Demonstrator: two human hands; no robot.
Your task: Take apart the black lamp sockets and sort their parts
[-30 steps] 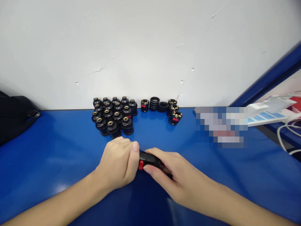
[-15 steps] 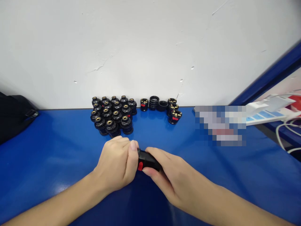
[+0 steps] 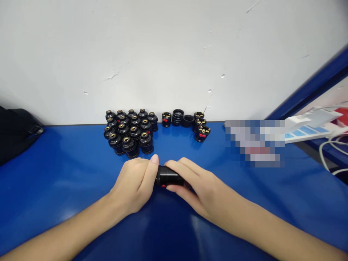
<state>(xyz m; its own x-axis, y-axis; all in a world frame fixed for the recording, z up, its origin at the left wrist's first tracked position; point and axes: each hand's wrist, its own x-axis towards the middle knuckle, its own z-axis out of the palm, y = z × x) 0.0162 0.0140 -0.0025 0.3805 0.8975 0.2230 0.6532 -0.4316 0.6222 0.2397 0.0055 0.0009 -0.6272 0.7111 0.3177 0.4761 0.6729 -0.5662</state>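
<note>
Between my hands, level above the blue tabletop, lies a black lamp holder with a small red switch on its lower side. My left hand wraps in a fist round its left end, thumb on top, hiding that end. My right hand clasps the right end with fingers over it and thumb beneath. Beyond them stands a cluster of black lamp holders with brass threaded tops. To their right are socket cores with brass contacts, a ribbed black shell and a short black ring.
A blue tabletop runs back to a white wall. At the left edge is a black bag. On the right lie a pixelated item, a white power strip and cables.
The lamp holder has rolled between my hands, its red switch turning from the front to the underside. My right fingers have shifted over it, and both hands sit slightly higher.
</note>
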